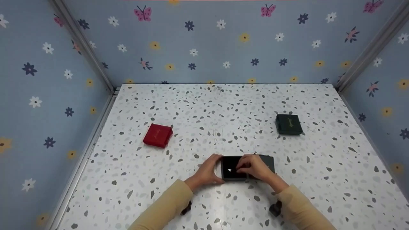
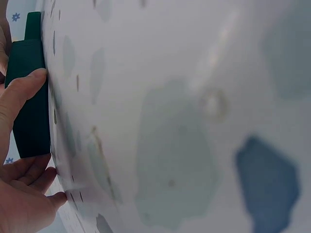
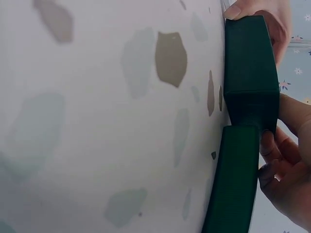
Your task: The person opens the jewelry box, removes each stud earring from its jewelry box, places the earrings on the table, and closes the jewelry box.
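A dark green jewelry box [image 1: 235, 179] lies opened on the table, its lid [image 1: 270, 162] folded out flat to the right. On its black lining sits a small shiny piece of jewelry [image 1: 229, 170]. My left hand [image 1: 206, 171] grips the box's left end, thumb along the near side and fingers round the far corner; the left wrist view shows the thumb pressed on the green wall [image 2: 30, 121]. My right hand [image 1: 254, 166] is over the box, thumb and fingers bent together right beside the jewelry. I cannot tell whether those fingertips hold anything.
To the left, farther back, lies a closed red box [image 1: 158, 135]. A closed dark green box [image 1: 289, 124] is at the back right. The speckled white table [image 1: 204, 108] is bordered by flowered blue panels [image 1: 220, 41] at the back and both sides.
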{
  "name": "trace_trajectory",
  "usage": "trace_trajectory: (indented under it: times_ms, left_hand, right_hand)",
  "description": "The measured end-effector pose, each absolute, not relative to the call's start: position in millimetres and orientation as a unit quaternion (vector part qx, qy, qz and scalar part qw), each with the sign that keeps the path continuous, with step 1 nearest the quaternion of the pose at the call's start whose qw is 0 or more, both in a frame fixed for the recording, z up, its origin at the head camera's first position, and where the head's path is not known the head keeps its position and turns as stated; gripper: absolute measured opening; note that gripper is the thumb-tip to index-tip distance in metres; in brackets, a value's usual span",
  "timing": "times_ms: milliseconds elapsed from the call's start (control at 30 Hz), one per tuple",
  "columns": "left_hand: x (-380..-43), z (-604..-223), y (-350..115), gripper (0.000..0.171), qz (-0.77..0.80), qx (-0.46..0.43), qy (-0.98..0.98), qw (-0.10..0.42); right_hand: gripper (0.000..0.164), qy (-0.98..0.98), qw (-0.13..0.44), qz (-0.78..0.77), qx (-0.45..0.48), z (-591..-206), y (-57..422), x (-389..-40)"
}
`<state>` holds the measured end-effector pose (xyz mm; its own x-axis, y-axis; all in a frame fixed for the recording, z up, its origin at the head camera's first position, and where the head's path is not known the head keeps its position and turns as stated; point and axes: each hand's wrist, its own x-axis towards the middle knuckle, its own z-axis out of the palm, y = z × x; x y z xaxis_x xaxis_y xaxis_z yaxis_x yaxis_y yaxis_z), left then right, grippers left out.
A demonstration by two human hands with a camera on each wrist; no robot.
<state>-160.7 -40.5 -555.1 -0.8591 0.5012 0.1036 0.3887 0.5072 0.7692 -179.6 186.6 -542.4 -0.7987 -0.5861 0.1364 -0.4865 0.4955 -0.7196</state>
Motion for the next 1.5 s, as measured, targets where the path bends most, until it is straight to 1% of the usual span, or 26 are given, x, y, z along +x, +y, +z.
trace_trajectory:
  times_ms: [567, 833, 1200, 1500]
  left_hand:
    - [-160.2, -555.6, -40.9, 0.087, 0.426, 0.262, 0.864, 0.061]
    - [-158.5, -555.1, -40.8, 0.086, 0.426, 0.253, 0.866, 0.061]
    - [-160.2, -556.1, -40.7, 0.086, 0.426, 0.259, 0.865, 0.057]
    - [-160.7, -556.8, -40.8, 0.086, 0.426, 0.258, 0.865, 0.059]
  right_hand:
    - [0.007, 0.87, 0.078, -0.377, -0.307, -539.4, 186.2, -179.3]
    - [0.005, 0.867, 0.06, -0.367, -0.331, -541.0, 185.8, -180.2]
    - [0.004, 0.868, 0.051, -0.36, -0.338, -542.3, 185.8, -180.8]
    - [0.007, 0.868, 0.057, -0.374, -0.321, -542.8, 187.3, -180.6]
